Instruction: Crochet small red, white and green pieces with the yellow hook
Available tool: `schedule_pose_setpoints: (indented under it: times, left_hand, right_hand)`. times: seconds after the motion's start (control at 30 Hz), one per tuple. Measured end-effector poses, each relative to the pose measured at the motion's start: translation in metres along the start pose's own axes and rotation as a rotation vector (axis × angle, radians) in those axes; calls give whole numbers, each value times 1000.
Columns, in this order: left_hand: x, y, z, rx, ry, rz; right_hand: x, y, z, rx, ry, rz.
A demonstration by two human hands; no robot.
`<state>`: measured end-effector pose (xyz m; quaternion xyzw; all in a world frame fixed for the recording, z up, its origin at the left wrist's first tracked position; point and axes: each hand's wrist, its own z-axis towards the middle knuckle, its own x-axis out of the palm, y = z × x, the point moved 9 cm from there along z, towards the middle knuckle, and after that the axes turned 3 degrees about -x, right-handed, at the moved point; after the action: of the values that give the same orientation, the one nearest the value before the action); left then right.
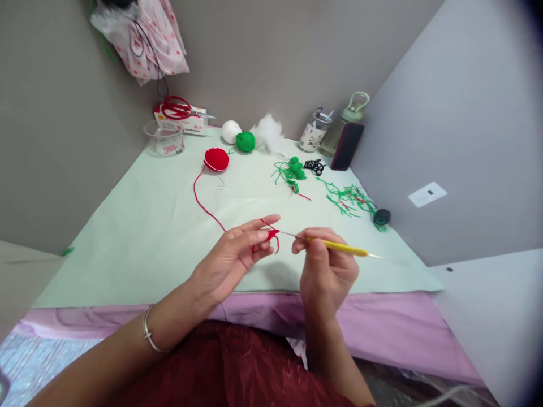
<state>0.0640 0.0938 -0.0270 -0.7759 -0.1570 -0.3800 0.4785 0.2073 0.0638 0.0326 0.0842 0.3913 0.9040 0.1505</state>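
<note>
Between the thumb and fingers of my left hand is a small piece of red crochet, with a short tail hanging below it. Red yarn runs over the left forefinger and back across the table to a red yarn ball. My right hand grips a crochet hook by its yellow handle, fingers closed round it. The hook's thin metal shaft points left, its tip at the red piece; whether it sits inside a loop is too small to tell.
Behind lie a white ball, a green yarn ball, white stuffing and green crochet pieces. Green yarn scraps and a black roll are right. Red scissors, a clear tub, a phone and a bottle stand by the walls.
</note>
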Motion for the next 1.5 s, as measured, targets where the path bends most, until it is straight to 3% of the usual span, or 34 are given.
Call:
schedule_pose_setpoints:
  times: [0.1,0.2,0.3,0.5,0.6,0.73,0.87,0.93,1.0,1.13,1.2,1.27,1.5]
  left_hand:
    - [-1,-10,-2,110,-20,76]
    - [1,-16,-7,244,-57,192]
    - [3,-10,-8,211,-61,197]
    - [2,-7,-4,94,-18,141]
    - [1,-12,-5,113,-23,166]
    - [1,-22,-9,226,-51,273]
    - [1,-25,-12,298,-92,354]
    - [-1,-19,-10,262,-94,307]
    - [-1,-10,-7,162,-65,208]
    - [-3,1,-3,2,-43,67]
    - [-2,-4,-4,42,-51,75]
    - [1,-9,-5,107,-40,127]
    - [5,-10,-5,187,-34,225]
  right_hand:
    - [6,-5,1,112,30,119]
    - [16,14,-5,-115,94,-118]
    - [15,23,-13,-262,52,-218]
    - [9,-16,-2,180,76,204]
    - [8,-15,1,232,89,263]
    - [3,4,1,70,117,74]
    - [15,32,-11,-313,248,-271]
    - [20,40,-21,-491,258,-434]
    - [21,41,-24,-539,224,-504]
    - [6,22,-10,-238,118,-201]
    - [1,9,-3,-63,68,17]
    - [4,3,0,26,71,117]
    - [15,15,-7,-109,161,-77]
